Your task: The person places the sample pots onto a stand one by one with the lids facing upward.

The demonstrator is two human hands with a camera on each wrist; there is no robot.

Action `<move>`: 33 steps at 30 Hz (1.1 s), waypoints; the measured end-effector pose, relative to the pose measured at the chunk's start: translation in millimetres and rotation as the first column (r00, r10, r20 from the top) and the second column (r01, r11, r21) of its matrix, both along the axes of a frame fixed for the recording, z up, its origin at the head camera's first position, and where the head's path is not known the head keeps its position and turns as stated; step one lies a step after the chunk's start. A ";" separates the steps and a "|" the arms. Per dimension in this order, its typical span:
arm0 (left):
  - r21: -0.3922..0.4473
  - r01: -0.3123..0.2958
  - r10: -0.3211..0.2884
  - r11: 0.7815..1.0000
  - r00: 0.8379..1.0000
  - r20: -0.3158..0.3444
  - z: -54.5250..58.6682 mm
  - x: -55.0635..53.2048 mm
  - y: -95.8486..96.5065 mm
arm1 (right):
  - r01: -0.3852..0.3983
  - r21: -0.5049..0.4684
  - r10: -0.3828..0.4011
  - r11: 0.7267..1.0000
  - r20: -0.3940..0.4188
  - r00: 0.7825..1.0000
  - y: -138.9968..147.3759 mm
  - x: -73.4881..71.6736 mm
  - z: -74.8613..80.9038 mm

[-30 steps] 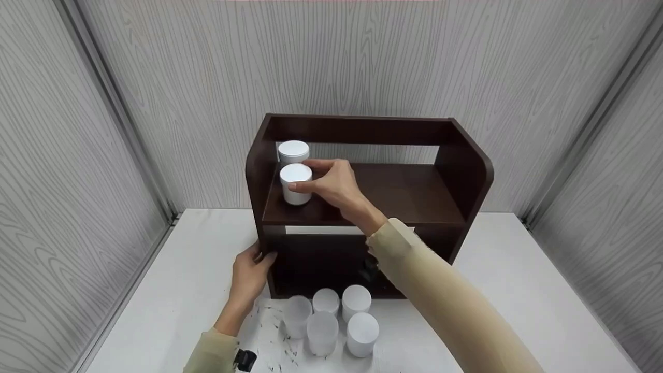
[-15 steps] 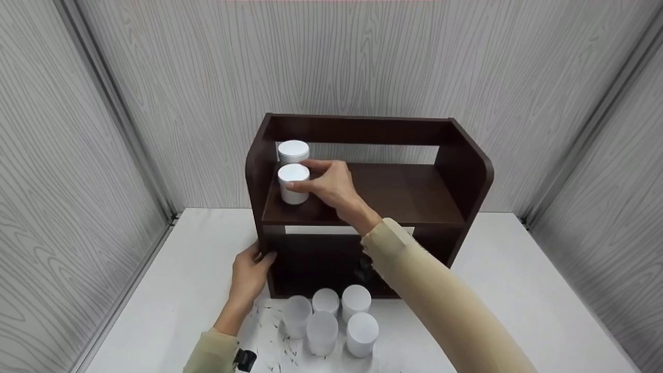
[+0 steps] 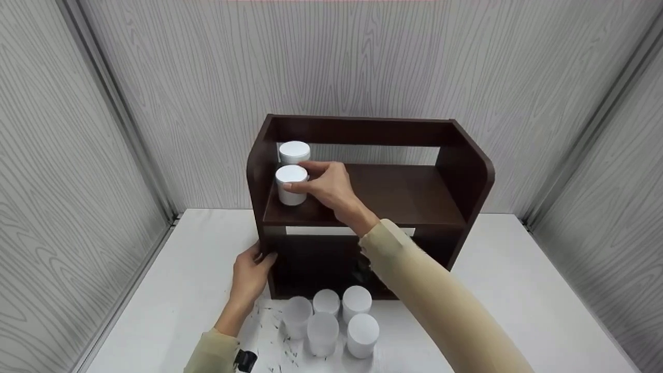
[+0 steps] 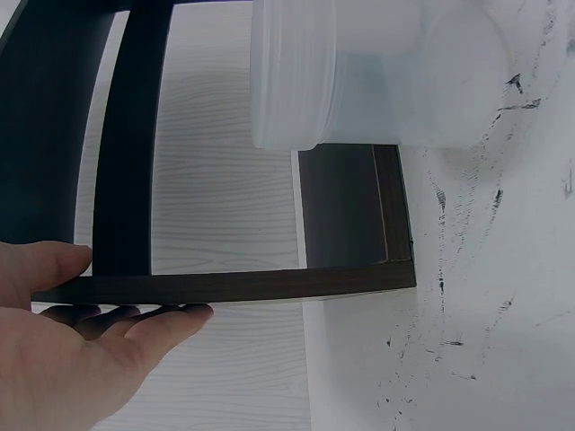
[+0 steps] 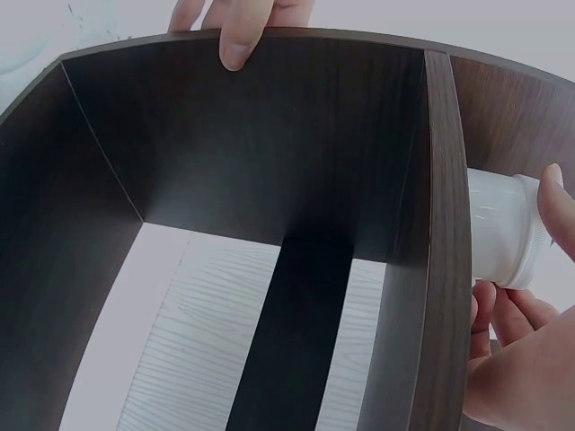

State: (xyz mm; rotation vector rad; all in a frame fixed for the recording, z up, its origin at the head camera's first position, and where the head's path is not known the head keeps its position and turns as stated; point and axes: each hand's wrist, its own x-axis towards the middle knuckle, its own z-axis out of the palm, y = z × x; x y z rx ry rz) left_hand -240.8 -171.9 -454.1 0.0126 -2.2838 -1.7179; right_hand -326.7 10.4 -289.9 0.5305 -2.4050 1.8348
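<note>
My right hand [image 3: 331,187] pinches a white lidded jar [image 3: 292,192] by its lid, thumb in front and fingers behind. The jar stands upright at the left end of the upper shelf [image 3: 399,194]. Right behind it is a second white jar [image 3: 294,151], partly hidden. In the right wrist view the gripped jar [image 5: 503,224] has its base at the shelf board. My left hand [image 3: 249,274] grips the left side panel of the dark brown rack [image 3: 256,176], thumb inside and fingers outside, as the left wrist view shows on the panel [image 4: 243,285].
Several white or translucent jars [image 3: 322,334] stand grouped on the white table [image 3: 181,290] in front of the rack. Dark scuff marks lie beside them. A small dark object [image 3: 361,272] shows in the lower compartment. Grey wood-patterned walls [image 3: 217,62] surround the table.
The right hand has shifted the gripped jar slightly left, nearer the side panel. The left hand stays on the panel, and the jars on the table keep their places.
</note>
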 end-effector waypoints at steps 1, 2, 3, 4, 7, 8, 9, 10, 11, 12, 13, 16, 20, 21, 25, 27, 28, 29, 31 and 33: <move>0.001 0.000 0.000 1.000 1.000 -0.002 -0.2 -0.1 0.0 | 0.001 0.003 -0.001 1.000 -0.001 1.000 0.0 0.3 0.1; 0.002 0.000 0.000 1.000 1.000 -0.002 -0.3 -0.1 -0.1 | 0.001 0.007 -0.001 1.000 -0.001 1.000 0.0 0.4 0.1; 0.006 -0.001 0.001 1.000 1.000 -0.001 -0.4 -0.1 -0.1 | 0.003 0.010 -0.003 1.000 -0.002 1.000 -0.1 0.6 0.2; 0.008 -0.001 0.001 1.000 1.000 -0.001 -0.6 -0.1 -0.2 | 0.004 0.012 -0.004 1.000 -0.003 1.000 -0.2 0.8 0.3; 0.012 -0.002 0.002 1.000 1.000 0.000 -0.5 -0.3 -0.2 | 0.006 0.011 -0.006 1.000 -0.003 1.000 0.0 0.7 0.3; 0.011 -0.003 0.003 1.000 1.000 0.000 -0.4 -0.4 -0.1 | 0.006 0.009 -0.006 1.000 -0.002 1.000 0.0 0.6 0.4; 0.012 -0.004 0.004 1.000 1.000 -0.001 -0.4 -0.6 0.0 | 0.008 0.008 -0.008 1.000 -0.002 1.000 -0.1 0.3 0.4; 0.012 -0.004 0.004 1.000 1.000 -0.002 -0.4 -0.8 0.1 | 0.008 0.007 -0.008 1.000 -0.002 1.000 -0.1 0.1 0.4; 0.014 -0.004 0.004 1.000 1.000 -0.001 -0.3 -0.8 0.3 | 0.009 0.005 -0.009 1.000 -0.002 1.000 -0.2 -0.1 0.4; 0.015 -0.003 0.004 1.000 1.000 -0.001 -0.3 -0.8 0.5 | 0.010 0.003 -0.010 1.000 -0.001 1.000 -0.3 -0.2 0.2; 0.013 -0.004 0.004 1.000 1.000 0.000 -0.4 -0.8 0.6 | 0.011 0.002 -0.011 1.000 0.000 1.000 -0.5 -0.2 0.1; 0.012 -0.002 0.002 1.000 1.000 0.003 -0.6 -0.3 0.7 | 0.015 -0.001 -0.015 1.000 -0.001 1.000 -1.0 -0.2 -0.2; -0.006 0.005 -0.004 1.000 1.000 0.008 -0.6 1.1 0.6 | 0.018 0.000 -0.018 1.000 0.001 1.000 -1.1 -0.6 -1.0; -0.010 0.006 -0.006 1.000 1.000 0.010 -0.6 1.3 0.6 | 0.018 0.002 -0.018 1.000 0.001 1.000 -1.1 -0.8 -1.2; -0.010 0.004 -0.004 1.000 1.000 0.013 0.1 1.4 1.2 | 0.024 0.008 -0.024 1.000 0.000 1.000 -1.0 -1.7 -1.6; -0.003 0.005 -0.004 1.000 1.000 0.009 0.4 0.9 1.6 | 0.023 0.008 -0.023 1.000 -0.001 1.000 -0.7 -1.9 -1.7; 0.001 0.005 -0.005 1.000 1.000 0.008 0.4 0.7 1.8 | 0.023 0.008 -0.023 1.000 -0.001 1.000 -0.4 -1.8 -1.7; 0.005 0.007 -0.007 1.000 1.000 0.006 0.4 0.4 2.1 | 0.023 0.010 -0.023 1.000 0.000 1.000 0.1 -1.6 -1.8; 0.011 0.012 -0.012 1.000 1.000 0.001 0.4 -0.4 2.6 | 0.026 0.017 -0.026 1.000 -0.001 1.000 1.6 -1.1 -2.2; 0.015 0.016 -0.016 1.000 1.000 -0.001 0.4 -0.8 2.9 | 0.029 0.025 -0.028 0.999 -0.003 1.000 3.1 -0.3 -2.8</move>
